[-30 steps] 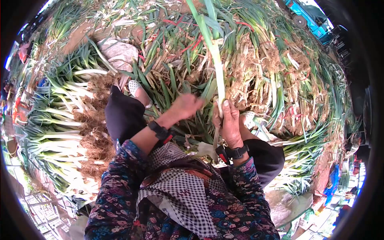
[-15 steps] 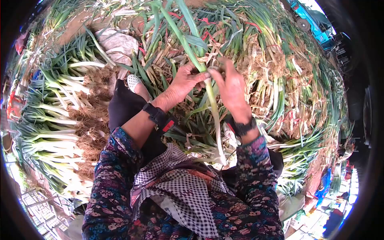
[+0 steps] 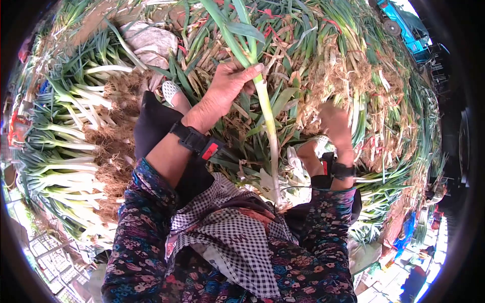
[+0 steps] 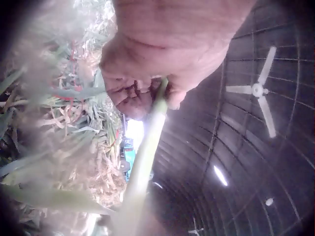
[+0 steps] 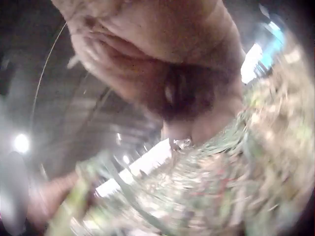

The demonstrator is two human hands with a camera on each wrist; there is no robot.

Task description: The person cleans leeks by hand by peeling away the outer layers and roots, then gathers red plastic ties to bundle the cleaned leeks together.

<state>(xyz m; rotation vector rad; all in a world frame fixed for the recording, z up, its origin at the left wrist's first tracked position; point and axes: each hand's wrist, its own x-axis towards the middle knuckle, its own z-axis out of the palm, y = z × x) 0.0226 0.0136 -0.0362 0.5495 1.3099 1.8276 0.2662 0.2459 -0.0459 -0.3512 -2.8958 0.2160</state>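
In the head view, my left hand (image 3: 220,93) grips a long green onion (image 3: 266,111) where the pale stalk turns to green leaves, thumb laid across it. Its root end points down toward my lap, and its leaves reach up past the top edge. The left wrist view shows the stalk (image 4: 142,167) running out from the curled fingers (image 4: 130,98). My right hand (image 3: 336,123), blurred, is off to the right of the stalk, above the right foot. Up close, the right fingers (image 5: 209,120) are bent; I cannot tell whether they hold anything.
Trimmed green onions (image 3: 70,136) lie in rows on the left, roots inward. Untrimmed bundles (image 3: 348,76) with dry roots and red ties spread across the front and right. A whitish sack (image 3: 149,43) lies beyond the left foot. A blue vehicle (image 3: 404,25) stands far right.
Both hands were together at the upper stalk half a second ago. The right hand has since moved right and down, away from it, while the left has kept its grip.
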